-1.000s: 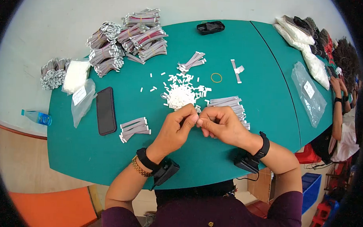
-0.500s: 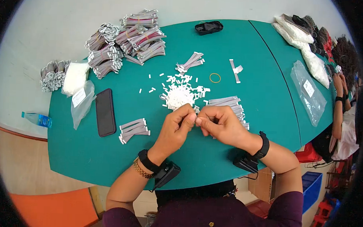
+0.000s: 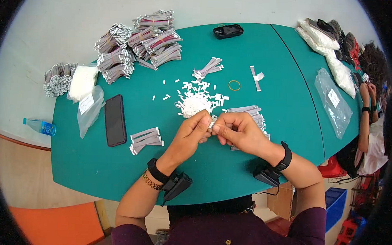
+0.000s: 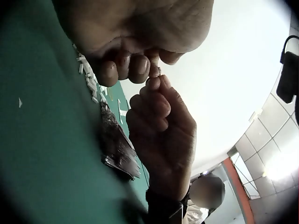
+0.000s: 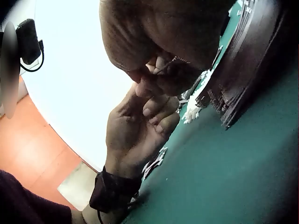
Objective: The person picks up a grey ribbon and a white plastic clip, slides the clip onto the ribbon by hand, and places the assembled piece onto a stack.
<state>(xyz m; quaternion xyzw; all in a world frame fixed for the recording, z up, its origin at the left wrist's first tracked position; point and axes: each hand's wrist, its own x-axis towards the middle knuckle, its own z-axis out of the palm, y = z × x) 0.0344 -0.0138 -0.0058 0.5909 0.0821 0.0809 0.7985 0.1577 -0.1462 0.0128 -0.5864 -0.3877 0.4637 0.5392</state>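
Note:
My left hand (image 3: 189,133) and right hand (image 3: 239,130) meet in front of a heap of small white plastic pieces (image 3: 195,106). A small white piece (image 3: 211,124) shows between the two thumbs, pinched by the fingertips of both hands. Most of it is hidden by the fingers. In the left wrist view, the fingertips of the right hand (image 4: 161,126) come right up to those of the left. Beside the right hand lies a stack of grey flat ribbon cables (image 3: 250,115) with white ends. A smaller group of ribbon cables (image 3: 146,140) lies left of the left hand.
Bundled cables (image 3: 158,41) are piled at the back left, near a white bag (image 3: 82,82) and a phone (image 3: 115,120). Behind the heap lie more cables (image 3: 208,68), a rubber band (image 3: 234,85) and a black pouch (image 3: 228,31). Another person's hands (image 3: 367,92) are at far right.
The left hand has turned slightly at the fingertips, and the white piece between the thumbs has come into view. Both hands stay together in nearly the same place.

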